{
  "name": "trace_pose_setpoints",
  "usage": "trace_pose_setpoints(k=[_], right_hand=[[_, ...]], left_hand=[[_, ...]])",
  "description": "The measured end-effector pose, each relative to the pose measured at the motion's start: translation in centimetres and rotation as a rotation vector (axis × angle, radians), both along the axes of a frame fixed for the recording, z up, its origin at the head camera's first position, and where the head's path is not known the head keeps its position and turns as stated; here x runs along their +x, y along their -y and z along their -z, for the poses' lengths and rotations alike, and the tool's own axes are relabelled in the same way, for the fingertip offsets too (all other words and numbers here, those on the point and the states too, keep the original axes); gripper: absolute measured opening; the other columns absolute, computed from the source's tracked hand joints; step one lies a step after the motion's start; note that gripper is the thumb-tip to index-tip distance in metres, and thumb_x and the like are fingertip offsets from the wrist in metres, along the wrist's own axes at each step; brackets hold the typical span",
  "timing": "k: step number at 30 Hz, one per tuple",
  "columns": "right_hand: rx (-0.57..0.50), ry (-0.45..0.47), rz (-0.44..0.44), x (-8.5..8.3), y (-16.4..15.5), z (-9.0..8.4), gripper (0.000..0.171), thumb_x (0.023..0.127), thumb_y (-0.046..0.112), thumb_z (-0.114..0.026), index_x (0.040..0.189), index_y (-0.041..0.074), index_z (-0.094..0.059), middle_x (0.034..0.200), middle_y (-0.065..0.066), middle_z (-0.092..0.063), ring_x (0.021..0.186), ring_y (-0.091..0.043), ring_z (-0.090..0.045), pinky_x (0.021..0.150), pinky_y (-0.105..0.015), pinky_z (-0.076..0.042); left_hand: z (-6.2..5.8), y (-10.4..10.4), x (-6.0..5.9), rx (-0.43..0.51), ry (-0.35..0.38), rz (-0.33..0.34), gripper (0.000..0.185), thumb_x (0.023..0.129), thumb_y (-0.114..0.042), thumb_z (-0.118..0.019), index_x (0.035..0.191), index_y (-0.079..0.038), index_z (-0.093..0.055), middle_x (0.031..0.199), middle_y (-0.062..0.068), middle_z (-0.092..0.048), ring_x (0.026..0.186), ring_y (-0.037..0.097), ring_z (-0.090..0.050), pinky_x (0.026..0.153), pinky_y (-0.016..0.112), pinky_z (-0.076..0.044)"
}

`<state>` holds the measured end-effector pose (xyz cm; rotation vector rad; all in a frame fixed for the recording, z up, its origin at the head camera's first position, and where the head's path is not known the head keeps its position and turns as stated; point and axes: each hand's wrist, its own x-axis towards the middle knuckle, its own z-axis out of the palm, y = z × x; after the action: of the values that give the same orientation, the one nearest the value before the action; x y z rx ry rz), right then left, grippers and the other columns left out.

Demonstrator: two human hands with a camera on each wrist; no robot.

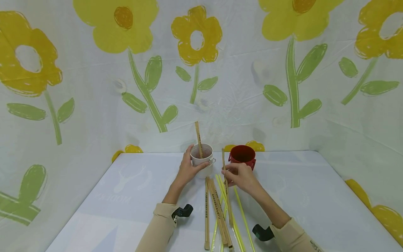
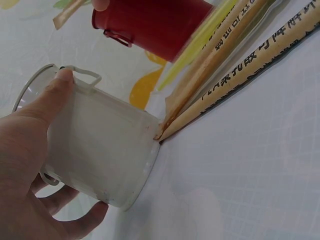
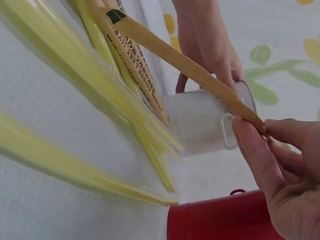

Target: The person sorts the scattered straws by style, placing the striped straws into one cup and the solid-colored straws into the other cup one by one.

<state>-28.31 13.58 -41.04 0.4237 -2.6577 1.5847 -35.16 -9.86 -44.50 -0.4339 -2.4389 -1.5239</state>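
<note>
My left hand [image 1: 189,168] grips a small white bucket [image 1: 203,161] [image 2: 100,145] [image 3: 205,120] on the table, thumb on its rim. One wrapped wooden chopstick [image 1: 198,139] stands inside it. My right hand [image 1: 239,176] [image 3: 280,170] pinches another wrapped chopstick [image 1: 225,168] [image 3: 185,67] near its upper end, just right of the white bucket. A red bucket [image 1: 242,155] [image 2: 150,25] [image 3: 220,222] stands behind that hand. More wrapped chopsticks [image 1: 217,210] [image 2: 235,65] and yellow straws [image 1: 240,210] [image 3: 100,100] lie on the table before the buckets.
The white table [image 1: 299,196] is enclosed by a white sheet with yellow flowers [image 1: 196,35] at the back and both sides. Black wrist camera mounts [image 1: 184,211] sit at my beige sleeves.
</note>
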Motion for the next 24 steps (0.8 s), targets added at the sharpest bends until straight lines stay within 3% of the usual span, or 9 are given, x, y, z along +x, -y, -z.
trace_pose_setpoints(k=[12,20,24], right_hand=[[-0.007,-0.056,0.031,-0.4,0.0,-0.8,0.024,0.092,0.024,-0.069,0.11,0.008,-0.072,0.087,-0.009,-0.074,0.063,-0.014,-0.069,0.058,-0.029,-0.059],[-0.053,-0.165,0.012,-1.0,-0.1,-2.3,0.027,0.095,0.024,-0.066,0.114,0.006,-0.068,0.094,-0.012,-0.075,0.065,-0.019,-0.071,0.061,-0.038,-0.06],[-0.064,-0.229,0.025,-1.6,0.1,-3.6,0.025,0.095,0.021,-0.065,0.113,0.004,-0.067,0.095,-0.013,-0.074,0.067,-0.021,-0.072,0.058,-0.036,-0.059]], left_hand=[[0.2,0.0,-0.2,-0.009,-0.006,-0.007,0.1,0.079,-0.037,-0.082,0.156,-0.02,-0.02,0.151,0.015,-0.037,0.138,0.032,-0.042,0.11,0.055,-0.038],[0.3,0.0,-0.4,-0.016,-0.009,-0.014,0.099,0.079,-0.038,-0.082,0.155,-0.021,-0.021,0.149,0.012,-0.039,0.138,0.031,-0.042,0.11,0.054,-0.038],[0.3,0.0,-0.4,-0.012,-0.016,-0.008,0.099,0.079,-0.038,-0.082,0.155,-0.021,-0.021,0.149,0.012,-0.039,0.137,0.031,-0.043,0.11,0.055,-0.038]])
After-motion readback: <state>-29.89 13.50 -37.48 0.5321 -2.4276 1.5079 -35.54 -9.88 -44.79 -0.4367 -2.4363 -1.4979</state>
